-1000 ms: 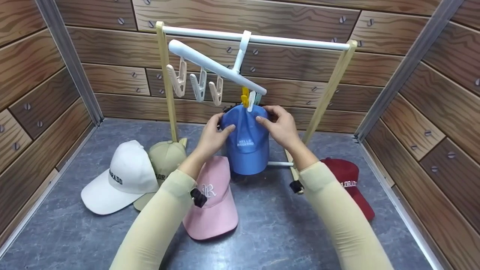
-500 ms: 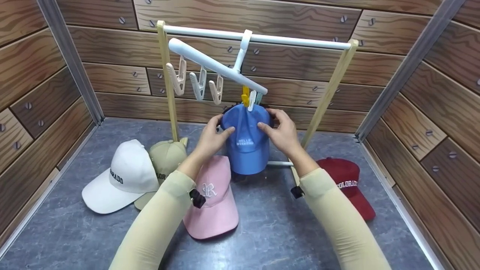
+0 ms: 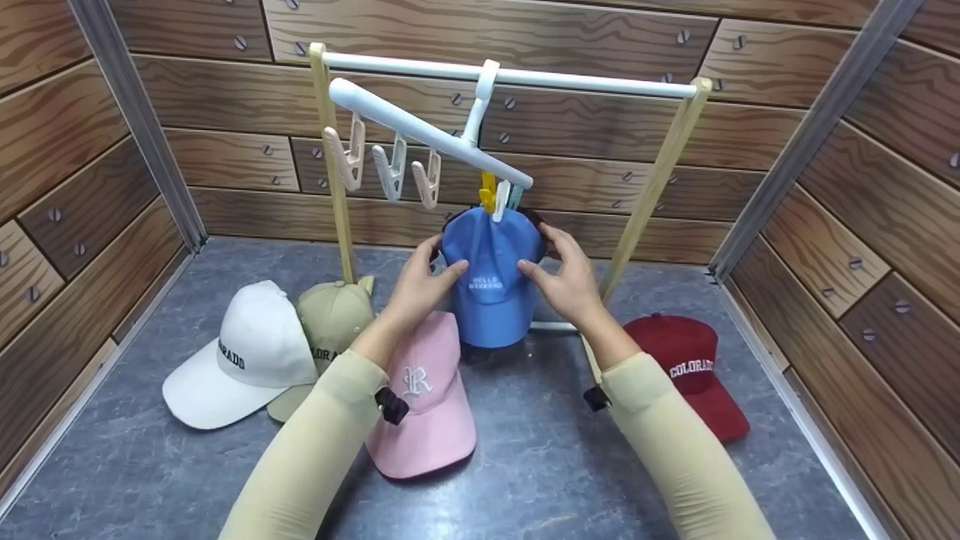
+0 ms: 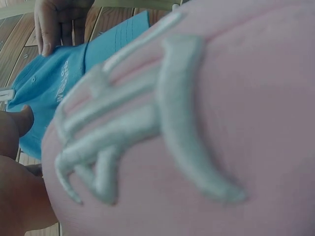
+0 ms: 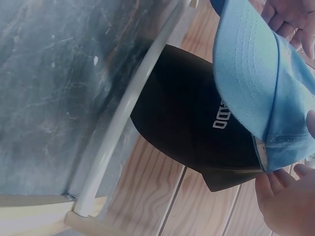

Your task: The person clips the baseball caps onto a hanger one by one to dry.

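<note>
Pinching blue cap [image 3: 495, 307] w/ L grip [image 3: 416, 288] & R grip [image 3: 570, 283], yellow clip [image 3: 487, 198] at top.

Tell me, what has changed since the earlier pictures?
The right hand has moved slightly down the blue cap; the left hand sits barely lower. Neither let go. The blue cap stayed hanging from its clips, and the pink cap, white cap and red cap stayed put.

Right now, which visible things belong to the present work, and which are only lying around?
In the work, as it appears:
blue cap, clipped and held
black cap behind it, probably
yellow clip, white clip
hanger
rack

Lying about:
white cap
olive cap
pink cap
red cap
</note>
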A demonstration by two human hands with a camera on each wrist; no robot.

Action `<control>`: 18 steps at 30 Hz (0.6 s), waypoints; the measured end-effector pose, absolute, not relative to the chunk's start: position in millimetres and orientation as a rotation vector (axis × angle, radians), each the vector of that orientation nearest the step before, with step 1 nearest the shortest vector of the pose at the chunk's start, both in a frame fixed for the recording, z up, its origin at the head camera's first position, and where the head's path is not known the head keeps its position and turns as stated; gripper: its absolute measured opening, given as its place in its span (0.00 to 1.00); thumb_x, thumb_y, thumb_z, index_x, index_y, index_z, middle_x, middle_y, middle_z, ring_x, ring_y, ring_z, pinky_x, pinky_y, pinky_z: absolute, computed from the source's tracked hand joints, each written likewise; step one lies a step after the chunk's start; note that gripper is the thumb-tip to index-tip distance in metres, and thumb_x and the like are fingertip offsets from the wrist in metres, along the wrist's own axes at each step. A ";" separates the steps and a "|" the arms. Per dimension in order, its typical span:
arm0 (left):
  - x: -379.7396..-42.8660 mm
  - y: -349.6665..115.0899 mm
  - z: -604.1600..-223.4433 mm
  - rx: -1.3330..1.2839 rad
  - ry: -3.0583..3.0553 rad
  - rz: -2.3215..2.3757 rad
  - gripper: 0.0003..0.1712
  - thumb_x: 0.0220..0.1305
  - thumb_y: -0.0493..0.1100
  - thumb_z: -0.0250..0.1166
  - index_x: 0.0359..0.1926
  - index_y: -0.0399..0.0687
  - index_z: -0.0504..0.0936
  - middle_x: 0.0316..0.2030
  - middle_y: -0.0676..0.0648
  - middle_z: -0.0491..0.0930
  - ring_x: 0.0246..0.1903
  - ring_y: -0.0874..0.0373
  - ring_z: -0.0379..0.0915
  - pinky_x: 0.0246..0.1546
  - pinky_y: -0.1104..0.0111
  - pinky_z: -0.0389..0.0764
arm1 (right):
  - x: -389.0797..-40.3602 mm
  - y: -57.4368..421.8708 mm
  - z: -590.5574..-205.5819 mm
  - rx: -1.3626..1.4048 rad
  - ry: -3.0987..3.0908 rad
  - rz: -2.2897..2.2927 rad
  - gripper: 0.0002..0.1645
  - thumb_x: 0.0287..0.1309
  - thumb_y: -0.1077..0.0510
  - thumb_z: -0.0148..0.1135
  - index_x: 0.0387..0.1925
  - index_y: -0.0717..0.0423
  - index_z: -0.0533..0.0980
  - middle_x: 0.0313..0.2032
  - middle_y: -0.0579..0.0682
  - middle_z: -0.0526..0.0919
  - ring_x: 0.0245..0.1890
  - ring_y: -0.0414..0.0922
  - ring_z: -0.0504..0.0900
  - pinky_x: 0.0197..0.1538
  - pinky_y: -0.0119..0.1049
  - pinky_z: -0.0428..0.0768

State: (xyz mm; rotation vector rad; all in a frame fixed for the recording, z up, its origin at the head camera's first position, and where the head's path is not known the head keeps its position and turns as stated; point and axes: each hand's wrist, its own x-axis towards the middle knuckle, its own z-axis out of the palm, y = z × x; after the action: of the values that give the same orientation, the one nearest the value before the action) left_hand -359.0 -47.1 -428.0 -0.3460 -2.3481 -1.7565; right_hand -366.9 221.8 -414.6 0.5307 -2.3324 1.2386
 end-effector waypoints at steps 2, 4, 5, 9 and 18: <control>-357.1 -47.3 -429.5 -0.337 -2.354 -1.753 0.43 0.78 0.48 0.72 0.81 0.31 0.66 0.77 0.27 0.69 0.79 0.33 0.64 0.80 0.46 0.65 | -365.1 222.5 -416.9 0.538 -2.328 1.233 0.45 0.69 0.55 0.80 0.78 0.69 0.70 0.75 0.68 0.74 0.70 0.64 0.79 0.72 0.58 0.77; -355.0 -47.6 -431.0 -0.327 -2.370 -1.744 0.43 0.78 0.49 0.73 0.81 0.31 0.66 0.77 0.27 0.70 0.78 0.33 0.65 0.79 0.46 0.66 | -363.4 223.9 -419.4 0.537 -2.327 1.231 0.45 0.68 0.55 0.80 0.78 0.69 0.71 0.75 0.68 0.74 0.71 0.64 0.78 0.73 0.57 0.77; -354.3 -47.7 -431.9 -0.324 -2.377 -1.742 0.43 0.78 0.50 0.72 0.81 0.32 0.66 0.77 0.27 0.70 0.78 0.34 0.65 0.79 0.46 0.66 | -362.4 224.7 -420.7 0.537 -2.328 1.230 0.45 0.68 0.55 0.80 0.78 0.68 0.70 0.75 0.68 0.73 0.71 0.64 0.78 0.73 0.57 0.77; -349.7 -48.3 -433.6 -0.321 -2.409 -1.729 0.44 0.77 0.51 0.72 0.82 0.32 0.66 0.78 0.28 0.69 0.79 0.35 0.65 0.79 0.46 0.67 | -358.3 229.0 -425.9 0.545 -2.327 1.243 0.45 0.69 0.56 0.80 0.79 0.67 0.70 0.77 0.67 0.72 0.74 0.62 0.75 0.73 0.57 0.76; -336.6 -45.4 -434.6 -0.355 -2.469 -1.659 0.47 0.78 0.53 0.72 0.83 0.32 0.63 0.79 0.29 0.67 0.79 0.35 0.63 0.79 0.45 0.67 | -346.6 236.9 -435.9 0.552 -2.313 1.249 0.44 0.68 0.58 0.80 0.78 0.67 0.71 0.76 0.67 0.73 0.74 0.62 0.74 0.71 0.59 0.78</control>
State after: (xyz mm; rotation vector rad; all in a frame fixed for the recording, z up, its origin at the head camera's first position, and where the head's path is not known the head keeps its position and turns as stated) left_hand -336.6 -45.4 -434.6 -0.3547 -2.4694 -1.6595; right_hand -346.6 236.9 -435.9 0.5520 -2.3128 1.2485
